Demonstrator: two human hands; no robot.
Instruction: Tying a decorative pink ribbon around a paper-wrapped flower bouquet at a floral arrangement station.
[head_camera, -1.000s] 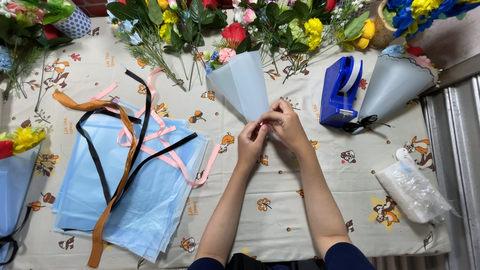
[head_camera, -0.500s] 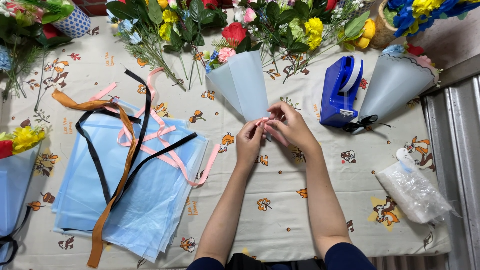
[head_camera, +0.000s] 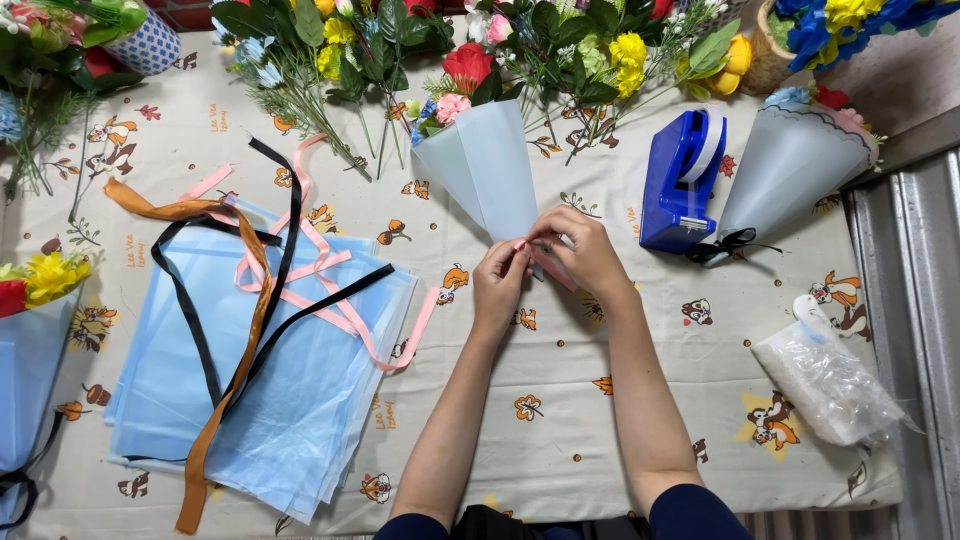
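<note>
While both hands (head_camera: 540, 262) pinch pink ribbon (head_camera: 548, 266), wrapped bouquet (head_camera: 480, 165) lies just beyond.

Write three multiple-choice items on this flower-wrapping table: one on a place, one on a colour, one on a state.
1. Where does the blue tape dispenser stand?
A. to the right of the hands
B. on the stack of blue sheets
C. at the near table edge

2. What colour is the ribbon between the fingers?
A. black
B. orange
C. pink

3. How does the small bouquet lie?
A. unwrapped, stems bare
B. wrapped in a pale blue cone, both hands at its narrow end
C. upright in a vase

Answers:
1 A, it stands beside the right hand, next to a finished cone bouquet.
2 C, a pink strip shows by the left hand.
3 B, the cone lies flat on the table, flowers pointing away from the person.
</note>
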